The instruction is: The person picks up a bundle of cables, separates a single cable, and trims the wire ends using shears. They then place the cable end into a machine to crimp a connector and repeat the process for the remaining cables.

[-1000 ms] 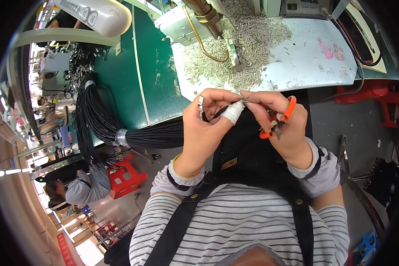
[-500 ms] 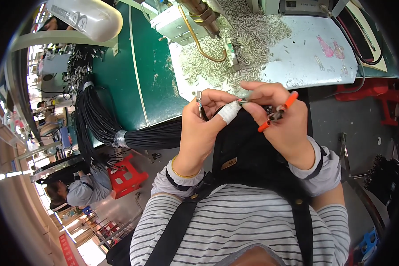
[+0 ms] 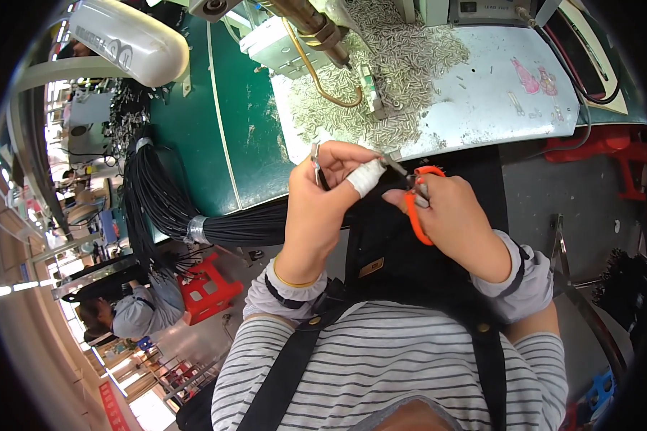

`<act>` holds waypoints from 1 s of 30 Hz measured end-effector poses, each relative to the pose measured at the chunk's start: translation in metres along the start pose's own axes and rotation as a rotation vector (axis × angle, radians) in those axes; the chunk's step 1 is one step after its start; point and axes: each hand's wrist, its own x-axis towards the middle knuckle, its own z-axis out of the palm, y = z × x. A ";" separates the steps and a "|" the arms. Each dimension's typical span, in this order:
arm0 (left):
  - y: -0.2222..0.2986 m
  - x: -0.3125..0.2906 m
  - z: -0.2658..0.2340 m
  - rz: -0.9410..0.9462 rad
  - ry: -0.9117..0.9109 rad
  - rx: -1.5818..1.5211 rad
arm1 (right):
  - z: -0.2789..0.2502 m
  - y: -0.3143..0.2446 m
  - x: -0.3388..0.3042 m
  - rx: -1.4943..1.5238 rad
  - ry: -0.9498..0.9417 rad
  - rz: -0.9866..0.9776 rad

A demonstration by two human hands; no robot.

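My left hand (image 3: 320,205) is closed, its thumb wrapped in white tape (image 3: 366,177) and pressed toward the index finger. A slim silver metal piece (image 3: 315,161) sticks up from the crook of that hand. What the fingertips pinch is too small to make out. In my right hand (image 3: 454,215) is a pair of orange-handled pliers (image 3: 415,219), handles spread apart. Their narrow grey jaws (image 3: 397,167) reach to the left fingertips. Both hands are over my black apron (image 3: 384,241), just before the bench edge.
Ahead, a white board (image 3: 510,79) carries a heap of small metal pins (image 3: 402,72) under a bench machine (image 3: 320,36). A bundle of black cables (image 3: 241,226) crosses at left. Red stools (image 3: 208,287) stand on the floor; another person (image 3: 133,309) sits at far left.
My right hand has moved lower; its fingers now wrap the pliers, turned so the jaws point at the left fingertips. Before, the tool lay tucked in that palm while both hands' fingertips met.
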 end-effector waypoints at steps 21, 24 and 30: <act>0.011 0.072 -0.026 -0.187 -0.041 -0.112 | -0.005 0.007 0.092 0.595 0.157 0.061; 0.011 0.071 -0.022 -0.160 0.006 -0.096 | -0.001 0.013 0.093 0.575 0.207 -0.038; 0.010 0.072 -0.024 -0.155 -0.005 -0.113 | -0.002 0.011 0.093 0.580 0.186 -0.008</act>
